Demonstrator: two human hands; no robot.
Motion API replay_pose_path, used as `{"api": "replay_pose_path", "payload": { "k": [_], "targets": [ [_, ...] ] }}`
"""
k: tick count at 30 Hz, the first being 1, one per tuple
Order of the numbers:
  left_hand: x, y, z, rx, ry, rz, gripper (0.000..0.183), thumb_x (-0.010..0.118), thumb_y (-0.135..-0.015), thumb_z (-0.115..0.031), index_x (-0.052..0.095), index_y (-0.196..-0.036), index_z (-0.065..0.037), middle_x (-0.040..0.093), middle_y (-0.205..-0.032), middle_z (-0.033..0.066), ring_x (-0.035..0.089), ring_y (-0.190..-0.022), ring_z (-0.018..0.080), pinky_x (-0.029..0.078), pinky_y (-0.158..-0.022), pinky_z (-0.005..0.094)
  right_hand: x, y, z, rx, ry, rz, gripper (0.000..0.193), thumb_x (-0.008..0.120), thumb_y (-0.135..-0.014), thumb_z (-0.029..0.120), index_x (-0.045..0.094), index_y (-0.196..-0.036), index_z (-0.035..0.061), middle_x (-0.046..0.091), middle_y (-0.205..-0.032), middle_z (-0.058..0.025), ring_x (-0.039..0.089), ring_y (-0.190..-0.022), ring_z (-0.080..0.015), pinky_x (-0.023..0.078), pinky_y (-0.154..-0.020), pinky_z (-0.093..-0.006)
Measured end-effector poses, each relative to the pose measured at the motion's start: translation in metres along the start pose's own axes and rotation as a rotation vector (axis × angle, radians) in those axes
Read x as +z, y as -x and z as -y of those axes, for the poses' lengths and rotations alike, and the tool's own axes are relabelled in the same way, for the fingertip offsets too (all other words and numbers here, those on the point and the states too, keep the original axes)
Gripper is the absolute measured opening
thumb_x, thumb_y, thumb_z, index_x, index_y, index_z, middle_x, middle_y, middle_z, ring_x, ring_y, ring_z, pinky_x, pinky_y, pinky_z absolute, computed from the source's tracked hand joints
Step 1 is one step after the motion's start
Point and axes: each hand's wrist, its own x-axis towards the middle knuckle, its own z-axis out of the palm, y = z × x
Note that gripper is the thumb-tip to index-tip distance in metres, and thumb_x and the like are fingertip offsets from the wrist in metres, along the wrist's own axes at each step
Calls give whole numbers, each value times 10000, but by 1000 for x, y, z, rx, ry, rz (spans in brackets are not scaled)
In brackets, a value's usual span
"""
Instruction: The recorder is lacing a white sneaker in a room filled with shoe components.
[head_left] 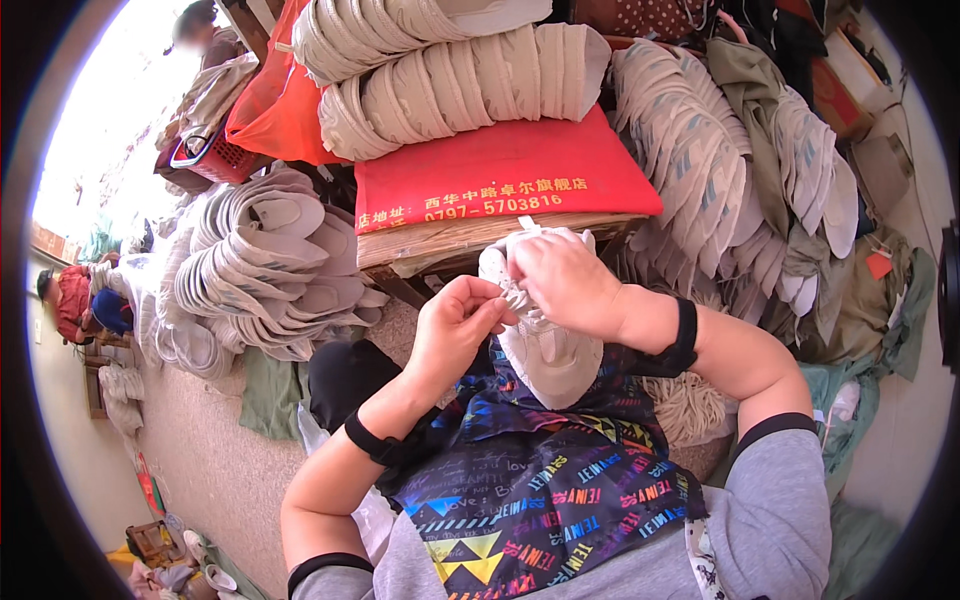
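A pale beige shoe (pixel 553 368) lies on my lap, its toe toward me and its opening away, against the edge of a low table. My left hand (pixel 452 325) is closed in a pinch at the left side of the lacing, on what looks like a pale shoelace (pixel 516 299). My right hand (pixel 572 285) curls over the lacing and tongue from the right, its fingers closed against the shoe. Its fingertips are partly hidden, so I cannot tell whether they also pinch the lace. A black band circles each wrist.
Ahead, a red printed sheet (pixel 500 170) covers the wooden table (pixel 480 243), with rows of nested beige shoe uppers (pixel 465 90) on it. More stacked uppers stand left (pixel 255 265) and right (pixel 685 150). A bundle of pale cords (pixel 688 408) hangs by my right forearm.
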Motion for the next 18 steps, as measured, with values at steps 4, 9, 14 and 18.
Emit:
{"api": "replay_pose_path", "payload": {
  "k": [4,9,14,18],
  "targets": [
    [7,-7,-3,317,-600,-143,63,677,-870,-74,626,-897,-50,621,-837,30,599,-721,112,471,-686,272,-31,-18,11,399,-992,-39,106,600,-887,8,567,-987,12,600,-888,-53,596,-801,-140,496,-715,-302],
    [28,-25,-12,702,-1256,-245,129,711,-699,-119,619,-790,-110,515,-877,47,536,-905,256,378,-767,399,-48,-20,10,280,-973,-181,99,604,-893,-3,551,-976,6,581,-852,-16,549,-772,-76,480,-706,-256],
    [40,-27,-16,681,-1391,-193,114,679,-690,-115,581,-740,-84,524,-876,66,534,-907,270,397,-758,411,-41,2,-13,365,-998,-108,80,629,-899,19,570,-954,16,580,-853,8,550,-780,-55,476,-706,-231],
    [42,-33,-16,667,-1432,-197,109,674,-699,-117,582,-736,-71,523,-877,84,536,-912,286,410,-764,431,-36,25,-27,445,-991,-32,68,628,-912,27,586,-965,31,581,-865,30,552,-797,-41,475,-714,-215]
  ]
}}
